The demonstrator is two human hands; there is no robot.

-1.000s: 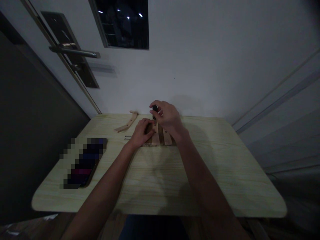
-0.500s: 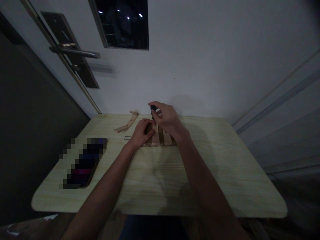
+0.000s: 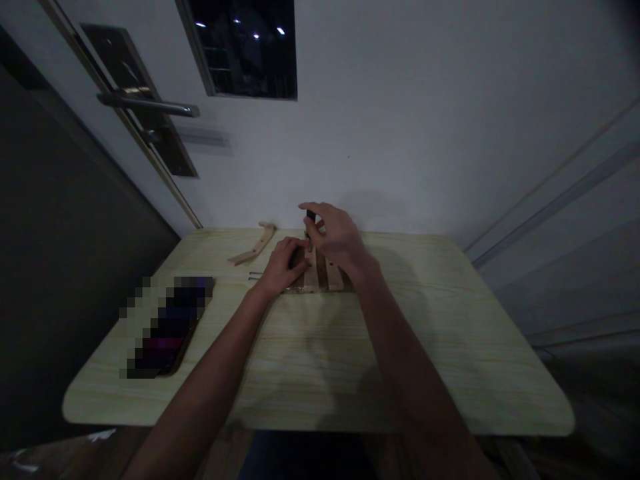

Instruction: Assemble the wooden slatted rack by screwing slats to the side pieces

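My right hand point(image 3: 340, 240) grips a screwdriver by its black handle point(image 3: 311, 215). The shaft points down at a pale wooden strip point(image 3: 311, 279), where its tip meets a screw or hole too small to make out. This strip and a second pale strip point(image 3: 334, 277) lie across a darker brown board wrapped in shiny clear film. At the board's left end my left hand point(image 3: 281, 268) grips it, thumb and fingers against the left strip. Part of the board is hidden under both hands.
A bent wooden piece with holes point(image 3: 261, 245) lies behind my left hand. Two thin screws point(image 3: 255, 275) rest left of that hand. A phone point(image 3: 183, 320), partly pixelated, lies on the table's left side. The table point(image 3: 350, 373) meets a white door with a metal handle point(image 3: 160, 107).
The screwdriver handle has shifted slightly right and stands more upright, its shaft now showing above the strip. My right hand has moved a little with it. My left hand stays put.
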